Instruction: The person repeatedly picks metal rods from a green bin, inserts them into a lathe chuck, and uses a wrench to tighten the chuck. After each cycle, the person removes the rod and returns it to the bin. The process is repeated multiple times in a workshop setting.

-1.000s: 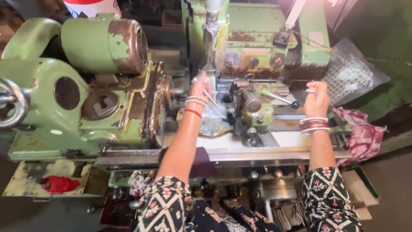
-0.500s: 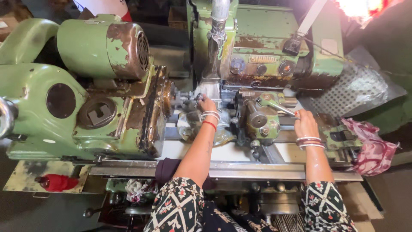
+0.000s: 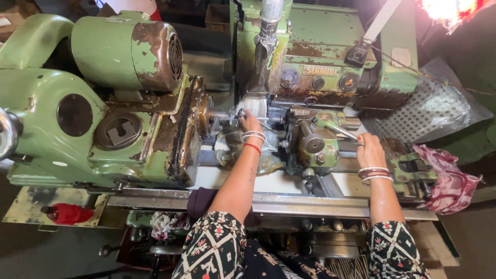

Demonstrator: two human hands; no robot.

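Hands (image 3: 310, 137) outstretched: L chuck (image 3: 219, 118), R lever (image 3: 341, 132)

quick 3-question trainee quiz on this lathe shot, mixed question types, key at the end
1. True or false: the left hand is at the spindle nose.
2. What does the right hand grip? A) lever handle B) red bottle C) pink cloth
3. What colour is the lathe's motor housing?

Key: 1 true; 2 A; 3 green, with rust patches.
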